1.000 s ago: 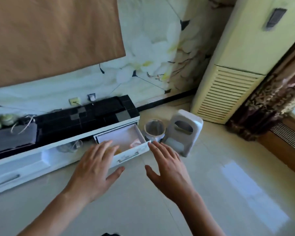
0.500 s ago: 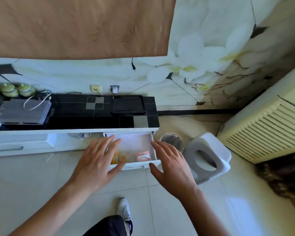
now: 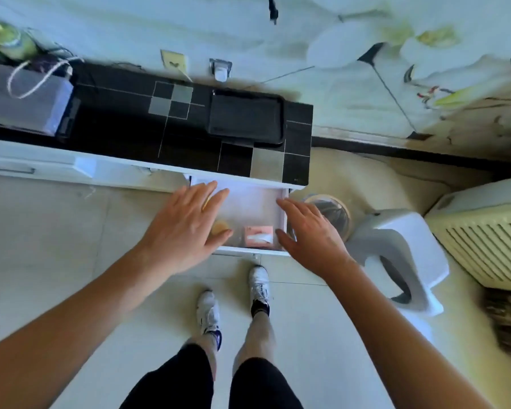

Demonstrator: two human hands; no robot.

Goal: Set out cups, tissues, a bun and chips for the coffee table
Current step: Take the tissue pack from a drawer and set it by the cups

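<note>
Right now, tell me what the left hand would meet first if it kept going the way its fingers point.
Probably the open drawer: the left hand hovers over its left part, fingers straight and aimed toward the cabinet. Lower, it might touch the bun. Height is unclear.

Left grip point(image 3: 186, 228) and right grip point(image 3: 310, 234) outstretched, fingers straight, palms down

The low cabinet's black tiled top point(image 3: 124, 125) looks glossy; the white drawer point(image 3: 250, 202) smooth and matt; the pale floor tiles point(image 3: 42, 231) polished; the white stool point(image 3: 401, 252) smooth plastic.
</note>
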